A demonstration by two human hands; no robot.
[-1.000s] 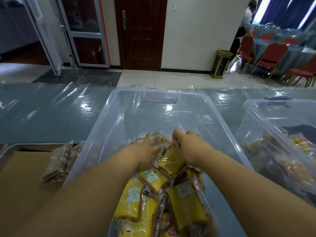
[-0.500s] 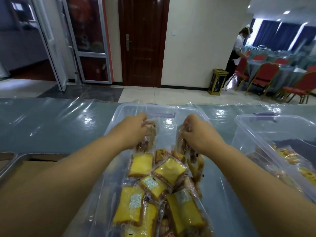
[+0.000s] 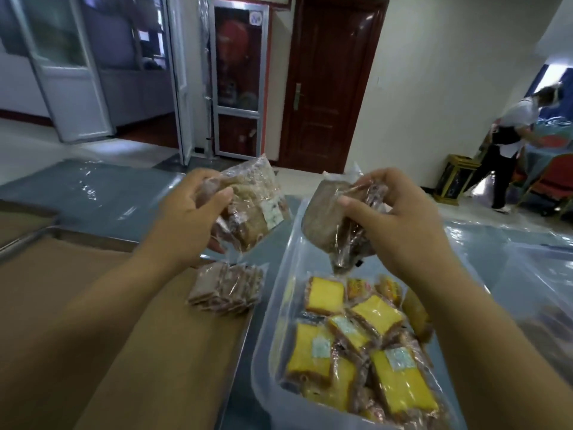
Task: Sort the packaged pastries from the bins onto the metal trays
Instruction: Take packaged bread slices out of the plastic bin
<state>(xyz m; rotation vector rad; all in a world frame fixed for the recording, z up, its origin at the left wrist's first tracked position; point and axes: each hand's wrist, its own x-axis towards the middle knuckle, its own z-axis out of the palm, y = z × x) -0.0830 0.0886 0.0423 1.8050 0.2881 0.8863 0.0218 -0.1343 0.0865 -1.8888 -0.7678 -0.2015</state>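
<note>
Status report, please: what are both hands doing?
Left hand grips clear-wrapped brown pastries near paper-lined metal tray. Right hand grips wrapped grey-brown pastry above clear plastic bin. Nothing in the way.

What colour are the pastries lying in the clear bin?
Mostly yellow pastries with brown edges, in clear wrappers; head view.

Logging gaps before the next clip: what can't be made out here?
Head view: packet count in the left bundle; left hand fingers cover overlapping wrappers.
Head view: packet count in the right bundle; right hand covers it likewise.
Head view: labels on yellow packets in the bin; too small, blurred.
Head view: second bin contents; blurred, cut by right edge.
Head view: tray near end; cut by bottom edge.
</note>
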